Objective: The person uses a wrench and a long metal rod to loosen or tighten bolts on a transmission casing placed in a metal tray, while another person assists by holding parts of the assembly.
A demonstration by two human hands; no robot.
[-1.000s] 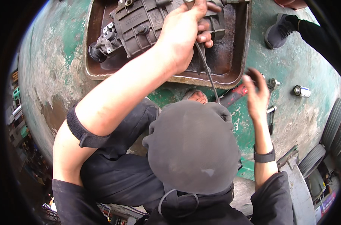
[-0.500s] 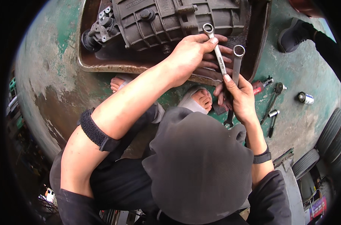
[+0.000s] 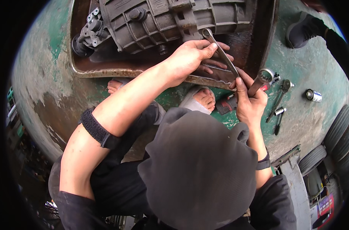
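Observation:
My left hand (image 3: 186, 59) pinches a slim combination wrench (image 3: 225, 57) near its ring end, thumb on top and the other fingers spread behind it. The wrench slants down to the right, and its lower end meets the fingertips of my right hand (image 3: 252, 103). That hand is also closed round a second, larger wrench (image 3: 255, 88), whose ring end points up toward the view. Both hands hover at the near rim of a rusty metal tray (image 3: 105, 73). In the tray lies a grey ribbed gearbox housing (image 3: 155, 27), just beyond my left hand.
A red and black power tool (image 3: 226, 104) lies on the worn green floor beside my foot. Right of it are a ratchet (image 3: 280, 99), a smaller ratchet (image 3: 278, 126) and a small can (image 3: 313, 96). Another person's dark shoe (image 3: 299, 30) stands far right; several tyres (image 3: 339, 128) are stacked nearer.
The larger wrench has tipped in my right hand, its ring end swinging right and toward the view. The slimmer wrench has turned edge-on and slants more. My left hand has shifted slightly left and down.

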